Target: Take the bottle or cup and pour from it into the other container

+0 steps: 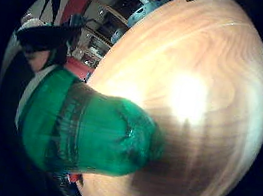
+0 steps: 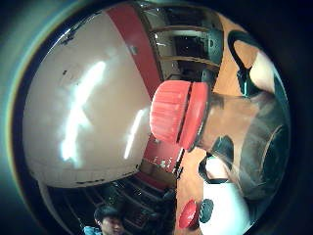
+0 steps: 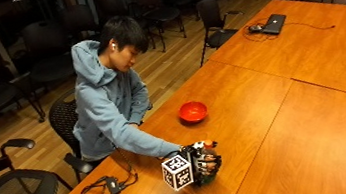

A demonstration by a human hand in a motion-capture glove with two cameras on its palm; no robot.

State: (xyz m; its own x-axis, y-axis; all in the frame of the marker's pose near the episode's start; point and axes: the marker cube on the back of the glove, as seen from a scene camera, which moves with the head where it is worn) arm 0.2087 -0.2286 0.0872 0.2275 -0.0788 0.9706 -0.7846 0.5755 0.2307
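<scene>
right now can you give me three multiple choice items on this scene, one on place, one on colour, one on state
1. Where is the red bowl?
A. on the table, apart from the gloved hand
B. on the floor
C. on a chair

2. What colour is the bottle's cap?
A. blue
B. red
C. white

3. What is the right hand doing?
A. lying flat on the table
B. hanging off the table edge
C. holding the green bottle

Answers: 1 A, the outside view shows the bowl standing alone further along the table; 2 B, the thumb side palm view shows a ribbed red cap; 3 C, its fingers wrap the bottle in the outside view.
</scene>
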